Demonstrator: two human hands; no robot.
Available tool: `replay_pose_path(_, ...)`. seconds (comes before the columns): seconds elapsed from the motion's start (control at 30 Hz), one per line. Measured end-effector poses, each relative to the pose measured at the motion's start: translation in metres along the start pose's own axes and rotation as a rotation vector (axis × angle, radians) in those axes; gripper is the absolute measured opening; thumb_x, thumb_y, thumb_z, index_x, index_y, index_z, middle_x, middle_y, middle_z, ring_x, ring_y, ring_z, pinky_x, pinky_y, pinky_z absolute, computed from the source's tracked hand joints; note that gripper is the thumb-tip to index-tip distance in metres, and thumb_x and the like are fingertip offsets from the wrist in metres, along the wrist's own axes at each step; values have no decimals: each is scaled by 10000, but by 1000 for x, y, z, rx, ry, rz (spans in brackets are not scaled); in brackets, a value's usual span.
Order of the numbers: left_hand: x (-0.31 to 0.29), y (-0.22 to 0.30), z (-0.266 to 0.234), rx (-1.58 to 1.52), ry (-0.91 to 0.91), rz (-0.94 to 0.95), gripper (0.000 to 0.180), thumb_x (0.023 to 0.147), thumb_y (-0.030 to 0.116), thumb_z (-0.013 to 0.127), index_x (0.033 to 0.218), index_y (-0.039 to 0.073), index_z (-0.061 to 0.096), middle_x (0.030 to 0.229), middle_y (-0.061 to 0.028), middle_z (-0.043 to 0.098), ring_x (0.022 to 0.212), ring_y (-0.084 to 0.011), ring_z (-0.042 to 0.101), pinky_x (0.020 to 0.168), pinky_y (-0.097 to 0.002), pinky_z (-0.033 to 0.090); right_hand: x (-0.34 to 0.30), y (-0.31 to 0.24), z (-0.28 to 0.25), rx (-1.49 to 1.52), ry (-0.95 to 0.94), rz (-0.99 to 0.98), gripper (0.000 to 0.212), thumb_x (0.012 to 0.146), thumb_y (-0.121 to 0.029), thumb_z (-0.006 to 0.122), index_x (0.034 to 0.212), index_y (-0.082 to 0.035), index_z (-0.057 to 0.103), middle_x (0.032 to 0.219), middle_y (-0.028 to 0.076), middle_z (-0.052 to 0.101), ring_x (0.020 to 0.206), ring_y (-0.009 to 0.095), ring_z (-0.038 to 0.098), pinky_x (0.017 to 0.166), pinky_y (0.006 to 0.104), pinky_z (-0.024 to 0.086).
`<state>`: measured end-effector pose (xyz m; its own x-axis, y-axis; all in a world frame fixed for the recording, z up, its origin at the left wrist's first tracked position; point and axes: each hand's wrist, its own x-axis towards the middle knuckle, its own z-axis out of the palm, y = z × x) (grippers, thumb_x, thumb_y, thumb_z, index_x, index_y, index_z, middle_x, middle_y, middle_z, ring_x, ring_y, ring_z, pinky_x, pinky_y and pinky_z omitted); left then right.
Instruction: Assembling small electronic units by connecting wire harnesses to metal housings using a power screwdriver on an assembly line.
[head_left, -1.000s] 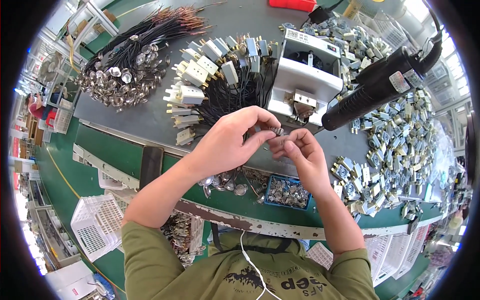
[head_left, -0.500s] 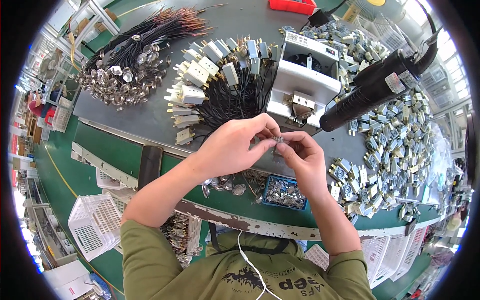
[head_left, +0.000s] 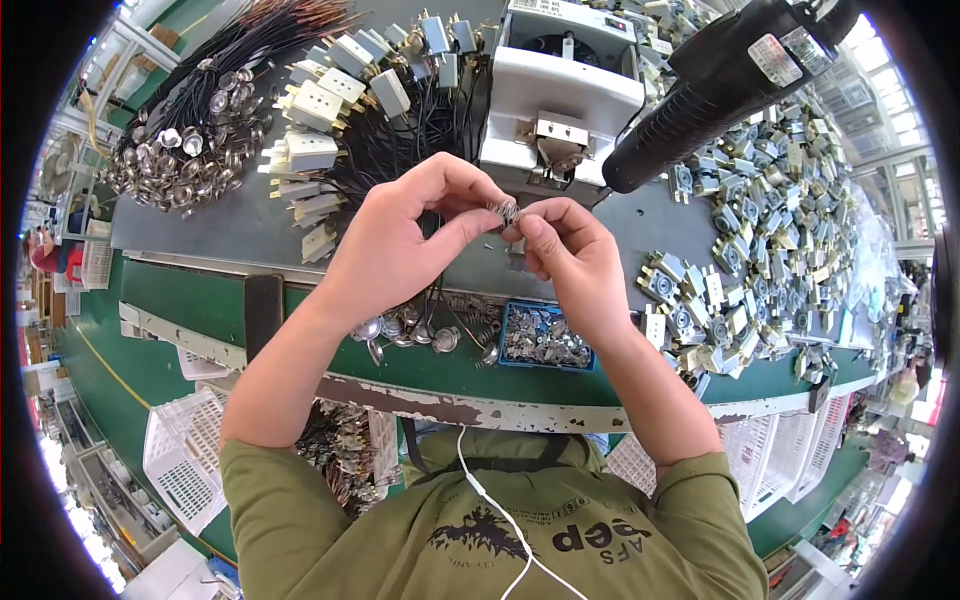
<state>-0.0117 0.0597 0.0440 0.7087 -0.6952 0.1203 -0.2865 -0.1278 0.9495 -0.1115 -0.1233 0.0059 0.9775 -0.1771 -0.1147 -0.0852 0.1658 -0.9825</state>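
Observation:
A small coiled metal spring (head_left: 508, 212) is pinched between the fingertips of my left hand (head_left: 415, 215) and my right hand (head_left: 575, 255), just in front of a white machine (head_left: 565, 85). My left thumb and fingers close on its left side; my right thumb and index finger meet its other end. Whether a wire passes through the coil is too small to tell. Beyond my left hand lies a bundle of black wires (head_left: 405, 140) ending in pale grey-and-white terminal blocks (head_left: 315, 103). Small metal bits rest on the table below my fingertips.
A blue tray (head_left: 503, 335) of small metal parts sits near the table edge, beside loose springs (head_left: 472, 308) and metal cups (head_left: 445, 340). A black electric screwdriver (head_left: 690, 110) hangs right of the machine. Blocks (head_left: 760, 260) are heaped at right; cupped wire ends (head_left: 190, 150) lie at left.
The table and its contents sit higher and further left in the view. The spring shows more clearly between my fingertips, still held by both hands.

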Motion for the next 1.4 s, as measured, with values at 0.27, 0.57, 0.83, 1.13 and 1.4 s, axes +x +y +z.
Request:
replay_pose_path(0.27, 0, -5, 1, 120, 62, 257, 139, 948, -29, 700, 1053, 27, 628, 1061, -79, 746, 961, -119, 697, 884, -280, 561, 0, 4, -4, 393, -153, 243, 204, 1087, -258, 555, 1135, -61, 577, 1026, 88, 685, 769, 90, 519, 663, 244, 418)
replay_pose_path(0.57, -2, -5, 3, 129, 32, 45, 168, 931, 36, 724, 1071, 21, 632, 934, -104, 750, 909, -177, 753, 813, -301, 568, 0, -1, 4, 148, -77, 47, 242, 1023, -149, 659, 1228, -36, 599, 1013, 6, 628, 884, 67, 542, 779, 237, 459)
replay_pose_path(0.83, 2, -6, 3, 140, 48, 61, 175, 944, -3, 708, 1092, 9, 615, 992, -35, 732, 880, -83, 675, 821, -251, 535, 3, -1, 2, -36, -57, 16, 223, 1000, -128, 701, 1188, -23, 643, 1038, -9, 655, 890, 47, 558, 798, 225, 472)
replay_pose_path(1.13, -3, -2, 1, 193, -10, -27, 174, 925, 51, 746, 1084, -6, 703, 931, -54, 719, 797, -87, 636, 725, -253, 531, 2, 4, 4, 59, 13, 46, 228, 994, -157, 709, 1178, -48, 628, 938, -22, 639, 767, 43, 522, 674, 205, 414)
replay_pose_path(1.4, -7, -1, -1, 176, 3, 66, 176, 909, 50, 755, 1072, 9, 704, 938, -45, 709, 813, -113, 640, 739, -265, 524, -6, 5, 2, 10, -55, 62, 186, 1046, -212, 651, 1136, -52, 617, 930, -15, 622, 767, 42, 506, 655, 206, 386)
